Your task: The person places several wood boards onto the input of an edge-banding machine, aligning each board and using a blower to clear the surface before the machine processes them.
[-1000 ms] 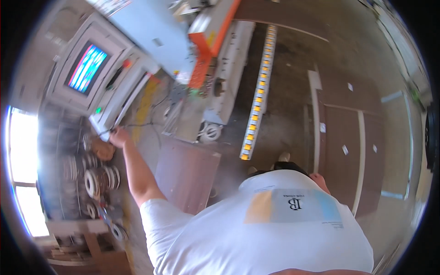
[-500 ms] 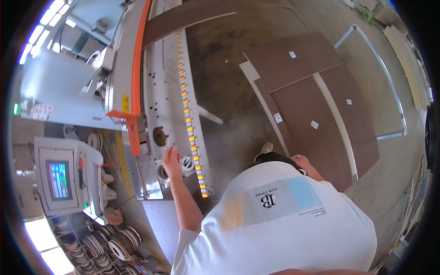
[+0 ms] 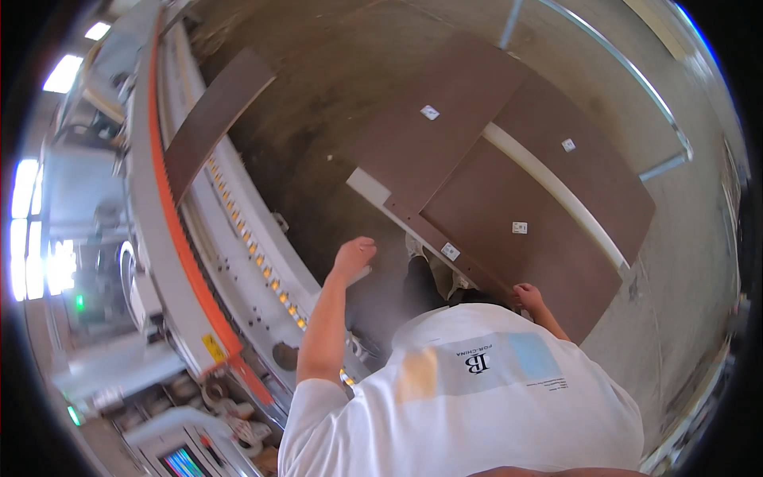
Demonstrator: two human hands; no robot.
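1. Concrete floor (image 3: 318,103) fills the upper part of the view, grey and dusty, with a long machine (image 3: 171,262) running down the left side, edged by an orange strip and a row of small yellow rollers.
2. On the machine, well beyond the fingers of the left hand, lies a narrow dark brown panel (image 3: 214,119).
3. The left hand (image 3: 352,256) is stretched forward on a bare arm; its fingers are curled inward into a loose fist, and I cannot tell whether they grip anything. A pale edge shows just below them.
4. The right hand (image 3: 528,296) sits low beside the white shirt (image 3: 469,397), its fingers bent and touching the near edge of a brown board (image 3: 509,238).
5. That board belongs to a stack of large brown boards (image 3: 445,111) spread on the floor just beyond the right fingers, each with a small white label.
6. A pale strip (image 3: 548,187) lies between two of the boards.
7. A small screen (image 3: 181,461) glows at the lower left, well behind the left fingers.
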